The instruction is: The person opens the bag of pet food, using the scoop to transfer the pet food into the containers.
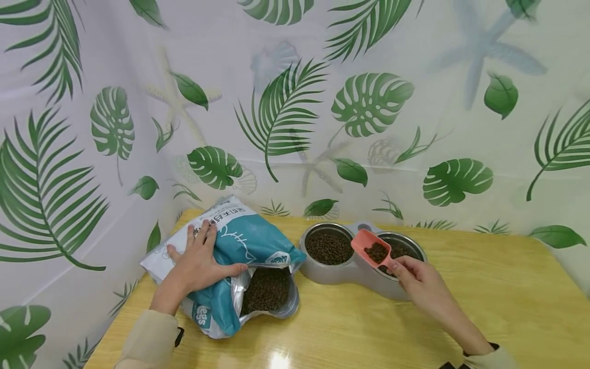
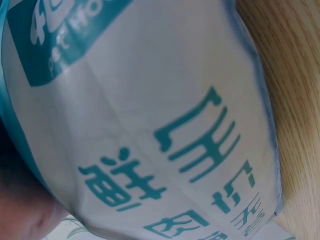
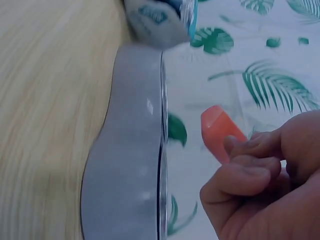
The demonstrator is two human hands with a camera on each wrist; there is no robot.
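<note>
A teal and white pet food bag (image 1: 239, 246) lies on the wooden table (image 1: 484, 307), its mouth open toward me and brown kibble (image 1: 267, 289) showing inside. My left hand (image 1: 198, 261) rests flat on top of the bag, fingers spread, thumb along its front fold. The left wrist view is filled by the bag's printed face (image 2: 165, 125). My right hand (image 1: 415, 279) pinches the handle of a pink scoop (image 1: 371, 248) loaded with kibble, held above a grey double pet bowl (image 1: 341, 274). In the right wrist view the scoop (image 3: 217, 132) sticks out past my curled fingers (image 3: 250, 170) beside the bowl's wall (image 3: 125, 150).
Both steel bowl cups hold kibble, the left one (image 1: 329, 247) nearly full, the right one (image 1: 405, 251) partly hidden by the scoop. A leaf-print curtain (image 1: 369, 102) hangs close behind the table and along the left side. Bare tabletop stretches to the right and front.
</note>
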